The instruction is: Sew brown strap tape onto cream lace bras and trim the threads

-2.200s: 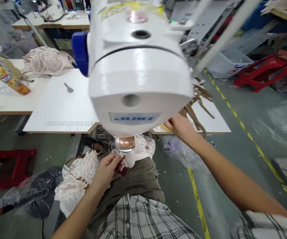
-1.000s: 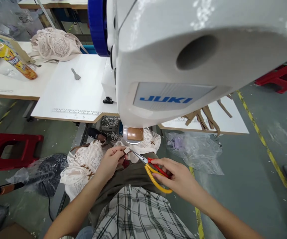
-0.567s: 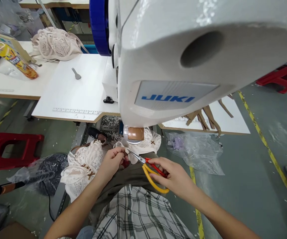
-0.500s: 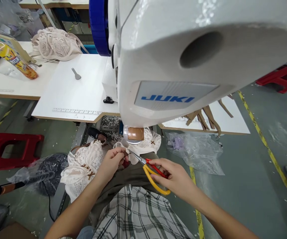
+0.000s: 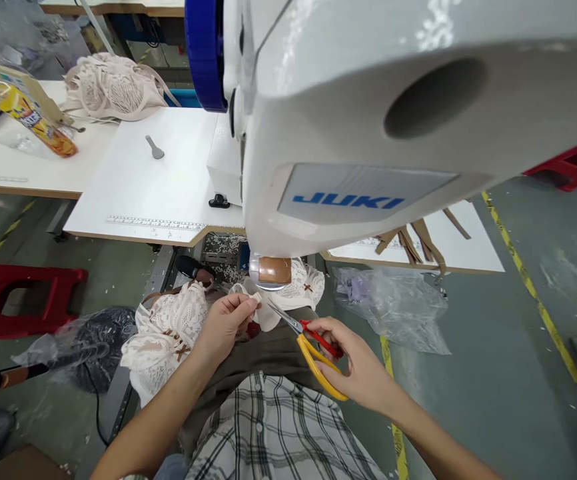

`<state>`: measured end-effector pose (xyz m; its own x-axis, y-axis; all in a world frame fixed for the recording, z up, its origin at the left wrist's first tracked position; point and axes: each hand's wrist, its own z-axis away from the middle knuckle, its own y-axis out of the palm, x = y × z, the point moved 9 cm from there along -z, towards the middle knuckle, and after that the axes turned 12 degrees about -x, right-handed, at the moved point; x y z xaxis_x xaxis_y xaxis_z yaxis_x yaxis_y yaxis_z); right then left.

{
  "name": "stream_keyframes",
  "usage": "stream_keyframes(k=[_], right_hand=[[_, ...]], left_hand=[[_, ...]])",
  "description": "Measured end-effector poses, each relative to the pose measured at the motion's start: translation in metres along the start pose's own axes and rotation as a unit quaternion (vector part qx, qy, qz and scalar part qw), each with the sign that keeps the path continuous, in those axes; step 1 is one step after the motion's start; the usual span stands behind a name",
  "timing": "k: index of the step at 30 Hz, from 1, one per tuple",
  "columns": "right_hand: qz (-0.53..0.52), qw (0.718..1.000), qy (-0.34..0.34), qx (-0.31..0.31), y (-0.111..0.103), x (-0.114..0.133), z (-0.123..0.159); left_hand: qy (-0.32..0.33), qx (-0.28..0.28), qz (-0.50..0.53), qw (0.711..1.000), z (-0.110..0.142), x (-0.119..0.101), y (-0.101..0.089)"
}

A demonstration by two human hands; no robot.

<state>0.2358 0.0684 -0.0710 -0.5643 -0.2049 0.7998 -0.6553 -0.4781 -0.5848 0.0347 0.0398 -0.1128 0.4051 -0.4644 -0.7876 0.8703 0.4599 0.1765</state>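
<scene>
My left hand [image 5: 229, 320] pinches the edge of a white lace bra [image 5: 296, 288], below the sewing machine's arm end. In my right hand [image 5: 351, 357] is a pair of scissors [image 5: 304, 335] with one red and one yellow handle. Their slightly parted blades point up and left, with the tips just right of my left fingertips and a small gap between. More white lace bras with brown bows [image 5: 166, 333] lie heaped left of my lap. The strip under my left thumb is mostly hidden.
The JUKI sewing machine [image 5: 348, 140] looms above my hands. Brown straps [image 5: 411, 240] hang over the right table's edge. A bottle [image 5: 28, 113] and a beige bra pile [image 5: 113, 87] sit at the left. A plastic bag [image 5: 393, 310] hangs at right; red stools [image 5: 23, 300] stand nearby.
My right hand came from the right table holding the scissors. Their blades were at my left fingertips and have now drawn back slightly right. A white edge shows at my left fingertips.
</scene>
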Motion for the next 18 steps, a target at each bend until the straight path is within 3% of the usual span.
stream_keyframes(k=[7,12,18], right_hand=[[0.018,1.0,-0.018,0.001,0.013,0.012,-0.013],[0.034,0.999,-0.027,-0.014,0.008,0.014,-0.018],[0.036,0.999,-0.026,-0.002,0.011,0.015,-0.019]], left_hand=[[0.046,-0.031,-0.039,0.998,0.002,-0.013,-0.004],[0.071,-0.06,-0.052,0.994,0.003,-0.022,-0.015],[0.074,-0.043,-0.133,0.987,0.005,-0.017,-0.007]])
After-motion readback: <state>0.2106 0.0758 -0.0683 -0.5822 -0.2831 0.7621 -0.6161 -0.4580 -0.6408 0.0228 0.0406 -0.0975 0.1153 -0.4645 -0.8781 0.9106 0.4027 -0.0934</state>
